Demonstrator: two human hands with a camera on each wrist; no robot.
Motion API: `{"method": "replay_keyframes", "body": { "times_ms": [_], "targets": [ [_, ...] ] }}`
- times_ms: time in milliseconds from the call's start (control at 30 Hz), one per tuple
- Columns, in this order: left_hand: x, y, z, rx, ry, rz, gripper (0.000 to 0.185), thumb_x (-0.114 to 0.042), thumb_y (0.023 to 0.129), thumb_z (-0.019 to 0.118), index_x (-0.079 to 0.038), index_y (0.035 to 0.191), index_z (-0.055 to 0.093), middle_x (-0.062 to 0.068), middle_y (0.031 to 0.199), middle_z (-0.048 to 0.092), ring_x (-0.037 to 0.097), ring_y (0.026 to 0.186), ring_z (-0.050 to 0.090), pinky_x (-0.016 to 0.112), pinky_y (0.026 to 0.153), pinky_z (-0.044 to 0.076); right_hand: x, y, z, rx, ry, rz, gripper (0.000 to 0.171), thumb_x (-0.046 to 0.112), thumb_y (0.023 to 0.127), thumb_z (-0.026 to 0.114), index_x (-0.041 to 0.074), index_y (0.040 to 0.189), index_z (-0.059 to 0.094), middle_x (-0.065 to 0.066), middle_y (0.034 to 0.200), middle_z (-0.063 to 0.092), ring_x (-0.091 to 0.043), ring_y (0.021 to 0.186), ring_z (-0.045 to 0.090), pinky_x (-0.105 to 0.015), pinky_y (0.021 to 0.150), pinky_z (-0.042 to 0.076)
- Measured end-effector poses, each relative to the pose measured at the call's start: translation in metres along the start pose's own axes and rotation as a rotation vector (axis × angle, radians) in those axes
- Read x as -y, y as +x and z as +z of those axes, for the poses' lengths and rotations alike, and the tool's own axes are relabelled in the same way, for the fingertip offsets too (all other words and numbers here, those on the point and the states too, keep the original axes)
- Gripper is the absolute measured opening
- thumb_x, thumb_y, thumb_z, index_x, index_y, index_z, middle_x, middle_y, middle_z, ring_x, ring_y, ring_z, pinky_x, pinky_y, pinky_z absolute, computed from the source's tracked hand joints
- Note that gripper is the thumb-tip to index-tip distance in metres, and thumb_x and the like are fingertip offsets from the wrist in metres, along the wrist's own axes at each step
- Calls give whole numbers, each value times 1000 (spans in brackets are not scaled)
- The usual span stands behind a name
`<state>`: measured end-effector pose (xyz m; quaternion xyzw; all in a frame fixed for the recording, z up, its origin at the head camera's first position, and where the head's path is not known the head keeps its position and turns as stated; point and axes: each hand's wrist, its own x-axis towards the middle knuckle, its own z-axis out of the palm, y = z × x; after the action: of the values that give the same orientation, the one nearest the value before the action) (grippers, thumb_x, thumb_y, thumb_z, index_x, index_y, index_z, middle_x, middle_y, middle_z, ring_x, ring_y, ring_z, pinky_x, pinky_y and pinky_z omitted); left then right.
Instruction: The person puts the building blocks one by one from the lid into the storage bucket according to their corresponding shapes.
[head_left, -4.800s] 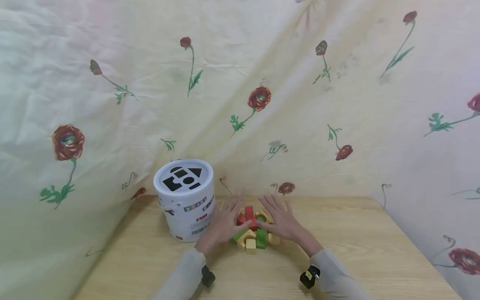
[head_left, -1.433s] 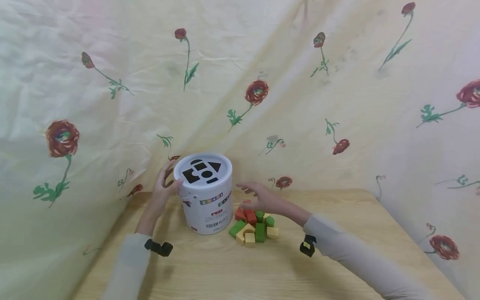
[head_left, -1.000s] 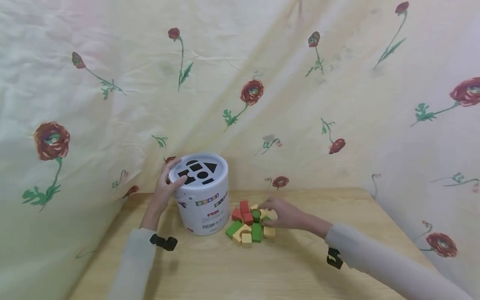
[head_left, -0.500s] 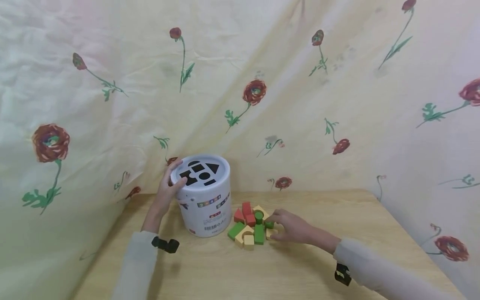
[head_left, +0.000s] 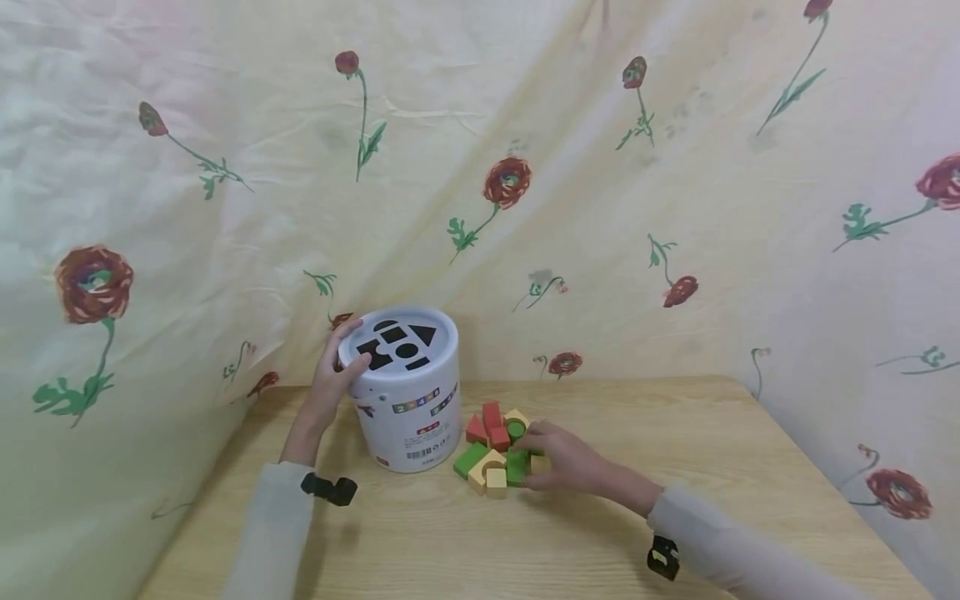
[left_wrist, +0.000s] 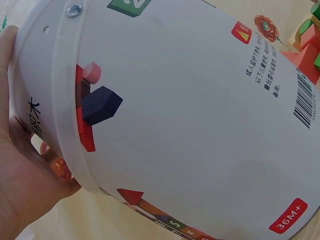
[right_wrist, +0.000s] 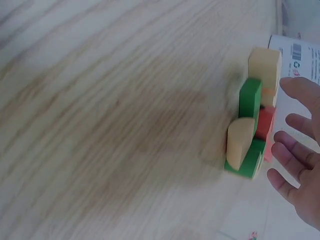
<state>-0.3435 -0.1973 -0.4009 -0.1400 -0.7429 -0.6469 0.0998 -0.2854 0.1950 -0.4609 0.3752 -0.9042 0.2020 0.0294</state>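
On the pale wooden tabletop [head_left: 750,467], a white cylindrical plastic bucket [head_left: 408,400] stands upright, its flat lid cut with black shape holes: a triangle, a circle, a square and slots. Its wall carries a barcode, a red badge reading "36M+" in the left wrist view, a small red warning triangle above columns of Chinese print too small to read, and a band of coloured squares with digits or letters that are too small to make out. Through a side opening in the bucket [left_wrist: 200,100], seen by the left wrist camera, a pink block, a dark blue block and a red block lie inside.

The left hand [head_left: 333,387] grips the bucket's far left rim, thumb hooked over the lid edge and fingers curled round the wall.

Just right of that grip, a heap of small wooden blocks [head_left: 495,454] in red, green and natural wood lies touching the bucket's foot. The right hand [head_left: 562,458] rests at the heap's right edge, fingers curled down onto a green rectangular block [head_left: 516,467]; whether they actually pinch it I cannot tell. In the right wrist view the fingers [right_wrist: 295,160] are loosely spread beside the blocks.
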Motion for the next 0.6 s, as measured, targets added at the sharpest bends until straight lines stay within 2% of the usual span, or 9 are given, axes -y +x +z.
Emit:
{"method": "replay_keyframes", "body": {
  "times_ms": [267, 600],
  "targets": [
    [2, 1, -1, 2, -16, 10, 68, -24, 98, 60, -23, 159, 30, 4, 169, 19, 35, 144, 37, 57, 115, 36, 11, 7, 10, 18, 8, -25, 35, 27, 82, 85, 12, 111, 74, -5, 111, 66, -17, 93, 57, -19, 73, 47],
    [4, 2, -3, 1, 17, 28, 68, -24, 97, 60, -21, 158, 31, 5, 170, 18, 38, 146, 36, 60, 115, 36, 14, 13, 17, 10, -30, -41, 29, 27, 80, 87, 15, 104, 75, -3, 108, 65, -9, 89, 53, -18, 74, 46]
  ]
}}
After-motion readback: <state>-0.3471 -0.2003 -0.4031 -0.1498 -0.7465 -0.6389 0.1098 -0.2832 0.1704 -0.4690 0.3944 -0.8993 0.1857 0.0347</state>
